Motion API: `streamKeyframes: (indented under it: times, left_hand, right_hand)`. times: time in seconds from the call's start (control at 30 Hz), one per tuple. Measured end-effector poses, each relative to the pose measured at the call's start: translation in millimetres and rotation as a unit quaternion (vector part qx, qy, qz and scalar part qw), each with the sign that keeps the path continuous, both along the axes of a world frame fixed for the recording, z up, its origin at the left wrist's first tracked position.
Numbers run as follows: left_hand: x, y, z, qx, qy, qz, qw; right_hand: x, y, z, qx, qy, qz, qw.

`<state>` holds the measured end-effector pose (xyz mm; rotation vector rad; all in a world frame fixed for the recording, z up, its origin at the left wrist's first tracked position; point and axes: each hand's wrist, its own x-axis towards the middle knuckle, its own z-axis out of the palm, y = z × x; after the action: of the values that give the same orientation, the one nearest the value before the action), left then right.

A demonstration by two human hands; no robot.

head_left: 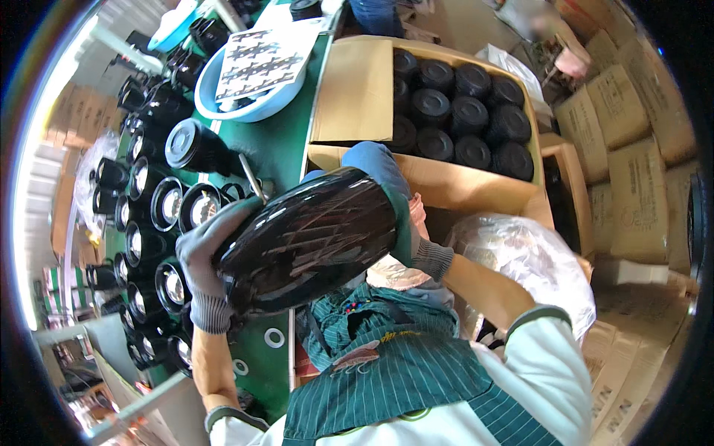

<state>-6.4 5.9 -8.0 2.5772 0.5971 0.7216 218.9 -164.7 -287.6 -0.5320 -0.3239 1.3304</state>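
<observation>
Across my lap lies a large glossy black vacuum jug body (316, 234), tilted with its right end higher. My left hand (202, 256), in a grey knit glove, is closed around its left end. My right hand (407, 234), also gloved, grips the right end; its fingers are partly hidden behind the body. Just beyond my left hand a thin metal rod (251, 177) slants up, and what it belongs to is unclear. Left of the jug, several black jugs with shiny metal insides (171, 204) crowd the green table (286, 160).
A black jug with a ribbed cap (195, 145) leans on the table near a blue basin (271, 106) topped by a patterned sheet (264, 63). Ahead stands an open carton (349, 93) of black round-ended items. Clear plastic wrap (528, 260) and stacked cartons (632, 178) are at right.
</observation>
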Motion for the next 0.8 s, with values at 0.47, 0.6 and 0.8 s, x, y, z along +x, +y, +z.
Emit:
streamKeyframes:
  times: [0.47,0.6,0.8]
  left_hand:
    - [19,-27,23,-0.398,-0.117,-0.157,0.896]
    - [-3,-38,-12,-0.647,-0.257,-0.036,0.716]
    - [-11,-35,-48,-0.714,-0.373,0.030,0.592]
  right_hand:
    - [15,13,65,0.027,-0.041,-0.093,0.994]
    - [39,20,85,0.032,0.015,-0.037,0.999]
    - [49,16,127,0.088,-0.251,0.013,0.964]
